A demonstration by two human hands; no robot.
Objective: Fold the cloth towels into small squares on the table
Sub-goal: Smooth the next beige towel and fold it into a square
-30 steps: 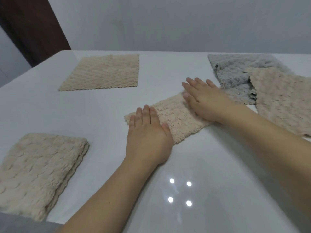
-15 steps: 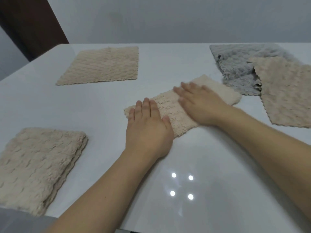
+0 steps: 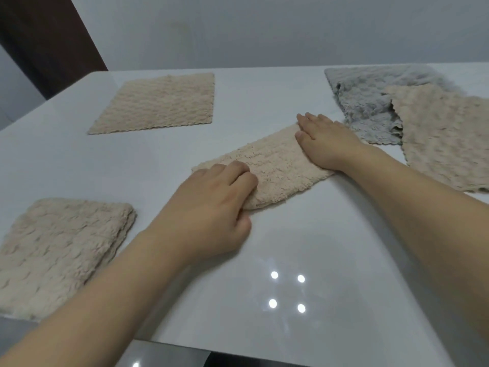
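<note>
A person's left hand (image 3: 211,200) curls its fingers over the near-left end of a beige towel (image 3: 275,165) folded into a long strip, the thumb tucked at the strip's front edge so that the end appears pinched between thumb and fingers. At the far-right end the right hand (image 3: 325,144) lies flat, fingers straight and close together, pressing the cloth down onto the glossy white table (image 3: 291,247). The strip runs diagonally between the two hands in the middle of the tabletop.

The next fold looks likely to bring the left end over toward the right, and that is where trouble could start. The pile is thick and soft, so the layers under the left hand may slide apart as the end rises, leaving edges that do not meet. The table is smooth and reflective; if the right hand eases its pressure, the whole strip may skid instead of creasing. A fold made off the midpoint would give a rectangle, not a square.

Around the work, a finished folded towel (image 3: 63,250) sits near the left front edge, close enough to the left forearm that a wide elbow swing might nudge it. A flat beige towel (image 3: 156,102) lies well apart at the far left. At the far right a grey towel (image 3: 370,102) lies partly under another beige towel (image 3: 444,139), just beside the right wrist, where a sleeve-less arm drawing back could drag them.
</note>
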